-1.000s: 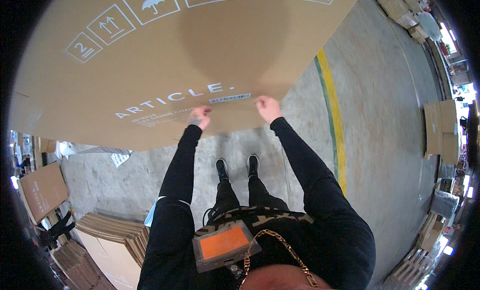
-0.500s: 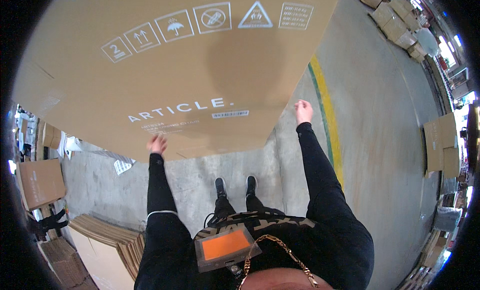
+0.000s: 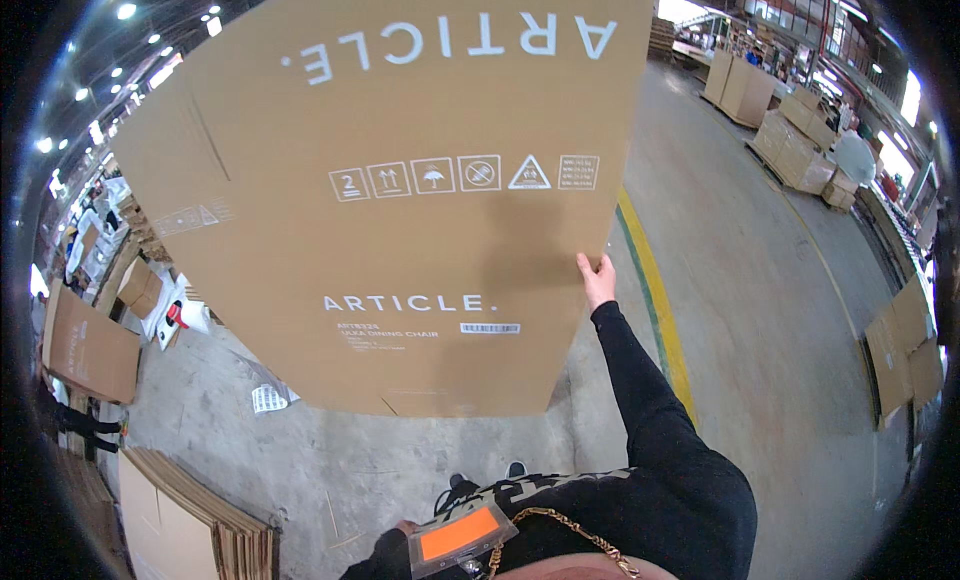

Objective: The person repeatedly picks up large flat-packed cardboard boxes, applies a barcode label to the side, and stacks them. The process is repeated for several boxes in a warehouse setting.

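Observation:
A tall brown cardboard box with white printing, symbols and a barcode label stands upright before me. My right hand is at its right edge. The thumb rests against the front face, and the fingers lie along the corner. My left hand is low beside my body, away from the box. Only a small part of it shows next to the badge holder with an orange card, so its fingers are hidden.
A stack of flattened cardboard stands at lower left. Another box and a white bag are farther left. A yellow floor line runs along the right. Wrapped cartons and leaning cardboard lie beyond it.
My view has tilted up, showing more of the box. My right hand has come to the box's edge. My left hand has dropped from in front of the box to beside my body.

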Motion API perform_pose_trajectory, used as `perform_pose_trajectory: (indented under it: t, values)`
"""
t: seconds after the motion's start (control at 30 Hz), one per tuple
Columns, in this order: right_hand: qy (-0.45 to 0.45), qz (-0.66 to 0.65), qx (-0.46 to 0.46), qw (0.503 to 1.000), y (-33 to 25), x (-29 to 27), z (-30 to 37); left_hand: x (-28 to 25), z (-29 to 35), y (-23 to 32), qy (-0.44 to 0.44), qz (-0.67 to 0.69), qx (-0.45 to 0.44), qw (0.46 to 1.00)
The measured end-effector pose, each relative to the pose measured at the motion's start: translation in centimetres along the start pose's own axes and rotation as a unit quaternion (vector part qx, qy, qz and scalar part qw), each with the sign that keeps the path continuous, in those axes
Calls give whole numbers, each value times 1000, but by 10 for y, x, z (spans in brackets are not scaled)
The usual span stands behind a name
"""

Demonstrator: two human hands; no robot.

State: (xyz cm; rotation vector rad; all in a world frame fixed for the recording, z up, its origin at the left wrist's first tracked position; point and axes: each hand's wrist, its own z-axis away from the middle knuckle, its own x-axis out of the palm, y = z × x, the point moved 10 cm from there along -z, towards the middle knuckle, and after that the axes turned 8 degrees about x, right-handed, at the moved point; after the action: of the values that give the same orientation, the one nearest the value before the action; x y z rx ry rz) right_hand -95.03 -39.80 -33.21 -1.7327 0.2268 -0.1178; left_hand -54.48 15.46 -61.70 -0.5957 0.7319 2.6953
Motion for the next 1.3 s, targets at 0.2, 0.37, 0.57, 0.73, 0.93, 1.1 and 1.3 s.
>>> perform_pose_trajectory:
  t: [0.2,0.37,0.57,0.73,0.93,1.1,1.3]
  values:
    - [63,-3,6,998,8,-12,20,2,18,4,34,13,-1,999]
    - [97,2,3,995,-13,-26,29,-38,4,63,125,110,103,981]
    - [35,92,9,995,-49,-32,47,-92,33,190,203,258,346,879]
    - [-19,69,-7,997,-80,-40,67,-134,89,267,252,297,443,808]
    - [-107,120,-66,985,-115,-70,97,-180,273,388,281,273,512,764]
    - [-204,102,-52,972,-122,-82,102,-171,422,489,367,219,555,714]
    - [-417,150,-64,894,-154,-80,162,-72,513,600,438,95,594,668]
